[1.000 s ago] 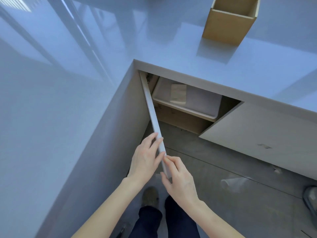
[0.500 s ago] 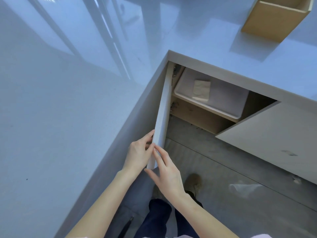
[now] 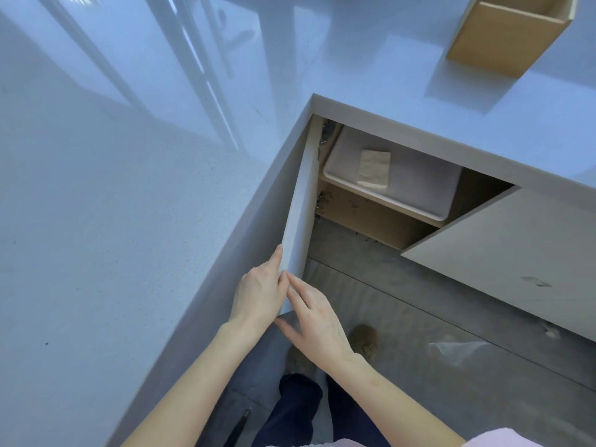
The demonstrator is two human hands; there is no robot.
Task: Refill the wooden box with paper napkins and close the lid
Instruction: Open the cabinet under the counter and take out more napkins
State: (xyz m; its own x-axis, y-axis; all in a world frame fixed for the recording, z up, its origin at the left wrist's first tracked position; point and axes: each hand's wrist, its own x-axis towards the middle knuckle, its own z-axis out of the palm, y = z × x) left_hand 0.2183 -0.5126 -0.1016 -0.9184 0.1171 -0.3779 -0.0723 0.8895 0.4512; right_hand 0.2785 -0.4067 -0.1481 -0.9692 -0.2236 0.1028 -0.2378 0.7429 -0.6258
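White cupboard door (image 3: 298, 217), seen edge-on, sits pinched between both hands below the bench (image 3: 129, 221) corner. Left hand (image 3: 259, 293) wraps the door's outer face w/ fingers curled on its free edge; right hand (image 3: 317, 317) lies flat on the inner face, fingers extended, thumb near the door's lower corner. Neither hand holds a napkin. Behind the door, approx. mid-cupboard, a pale tray (image 3: 419, 185) sits on the shelf w/ a small stack of paper napkins (image 3: 374, 169) near its left end. Wooden box (image 3: 509, 33), open-topped, no lid in view, stands well apart on the bench at upper right. Second door (image 3: 516, 253) hangs ajar to the right.

Risks, as judged: door could swing back on its hinges once released, catching a wrist reaching for the tray. Napkin stack looks loose, so a one-handed grab may fan or drop sheets to the floor (image 3: 419, 333). Tray overhangs the shelf edge a bit; a tug on it rather than on the stack could tip it out. Lid's whereabouts unknown, so closing may stall.
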